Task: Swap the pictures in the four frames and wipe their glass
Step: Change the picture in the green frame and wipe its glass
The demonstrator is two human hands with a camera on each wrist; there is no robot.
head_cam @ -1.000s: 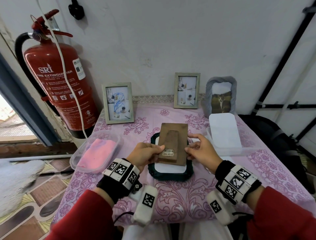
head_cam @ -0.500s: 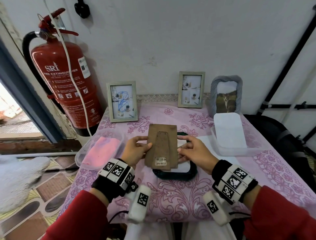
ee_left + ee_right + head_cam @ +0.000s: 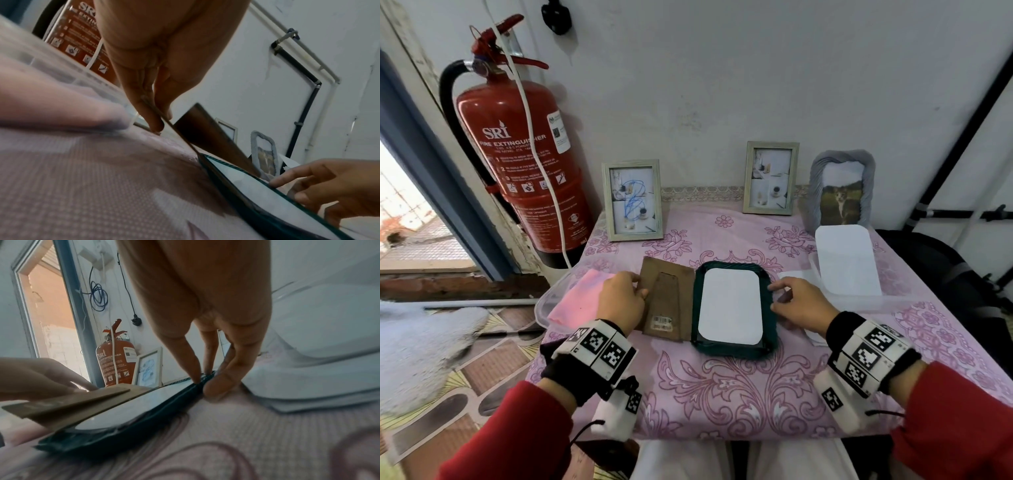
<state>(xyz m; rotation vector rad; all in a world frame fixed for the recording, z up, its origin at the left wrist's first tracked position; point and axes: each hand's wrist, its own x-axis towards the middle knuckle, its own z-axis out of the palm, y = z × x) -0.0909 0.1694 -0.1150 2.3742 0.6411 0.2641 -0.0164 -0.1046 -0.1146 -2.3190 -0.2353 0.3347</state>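
One frame face-down mid-table, long axis pointing away, white picture exposed. Pinches backing board in left hand, just left; touches right rim with straight-fingered right hand, nearer picture.

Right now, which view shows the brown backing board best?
Head view: the whole backing board shows, stand and barcode label included, left hand holding its edge, touching the green frame. Left wrist sees it steeply edge-on; right wrist, a blurred low-angle sliver.
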